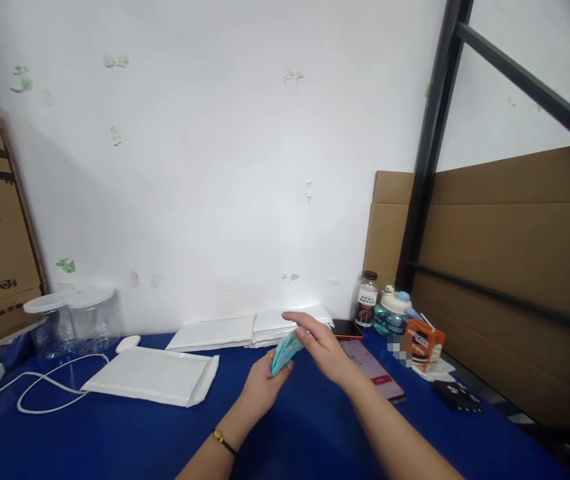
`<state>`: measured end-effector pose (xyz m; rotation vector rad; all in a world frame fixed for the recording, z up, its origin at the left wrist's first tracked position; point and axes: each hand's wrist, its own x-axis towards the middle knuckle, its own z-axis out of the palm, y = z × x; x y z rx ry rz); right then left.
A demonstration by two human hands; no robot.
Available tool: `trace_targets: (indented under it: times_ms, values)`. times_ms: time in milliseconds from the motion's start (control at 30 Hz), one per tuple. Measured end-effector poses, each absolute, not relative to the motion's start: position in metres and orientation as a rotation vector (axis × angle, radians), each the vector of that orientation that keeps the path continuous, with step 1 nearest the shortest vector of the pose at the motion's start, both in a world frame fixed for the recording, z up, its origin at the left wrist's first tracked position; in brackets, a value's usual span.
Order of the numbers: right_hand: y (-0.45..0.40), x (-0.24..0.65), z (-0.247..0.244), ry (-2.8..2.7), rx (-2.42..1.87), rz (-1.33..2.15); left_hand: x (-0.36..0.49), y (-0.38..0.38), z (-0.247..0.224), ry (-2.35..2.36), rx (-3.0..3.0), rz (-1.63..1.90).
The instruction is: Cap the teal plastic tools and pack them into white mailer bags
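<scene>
A small teal packet [285,352] is held up above the blue table. My left hand [263,383] grips its lower end, with the thumb on the near side. My right hand [322,343] rests against the packet's upper right side, its fingers stretched out toward the left. Behind the hands, stacks of white padded envelopes [215,331] lie along the wall. One more white envelope [147,375] lies flat to the left of my left hand.
Two clear jars with white lids [92,323] and a looped white cable [39,408] are at the left. On the right are a phone [375,370], a brown-capped bottle [367,300], a blue-and-cream bottle [392,312], an orange carton [427,343] and a black pouch [457,395].
</scene>
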<state>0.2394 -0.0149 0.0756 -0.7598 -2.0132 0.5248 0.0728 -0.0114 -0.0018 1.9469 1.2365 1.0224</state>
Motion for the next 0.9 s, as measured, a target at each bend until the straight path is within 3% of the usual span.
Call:
trace_targets:
  times_ms: [333,500,667,733,900]
  values:
    - [-0.016,0.182,0.080,-2.347,-1.010,0.220,0.085,-0.018,-0.013,1.067,1.609,1.042]
    - [-0.016,0.201,0.065,-1.936,-0.656,0.938,0.078,-0.025,-0.004,0.771,1.262,0.962]
    - [-0.032,0.206,0.042,-1.834,-0.387,1.624,0.070,-0.041,0.008,0.370,1.116,0.457]
    - [-0.039,0.201,0.036,-1.820,-0.367,1.666,0.070,-0.045,0.013,0.401,1.175,0.338]
    - [-0.034,0.204,0.034,-1.495,-0.426,1.534,0.043,-0.045,0.035,0.801,1.814,0.424]
